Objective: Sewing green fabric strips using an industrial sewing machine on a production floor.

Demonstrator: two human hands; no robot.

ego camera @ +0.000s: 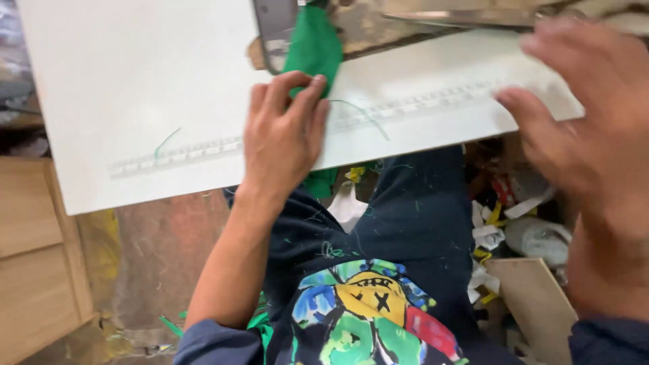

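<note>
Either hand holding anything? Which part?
Left hand pinches the green cloth at its lower end, on the white board. Right hand is blurred, open, holding nothing.

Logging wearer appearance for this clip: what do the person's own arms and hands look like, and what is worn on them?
Both hands are bare: no gloves, rings or watch show on the left hand or the blurred right hand. Dark navy sleeves are pushed up, bunched at the left elbow and at the right forearm. Both forearms are uncovered below that.
</note>
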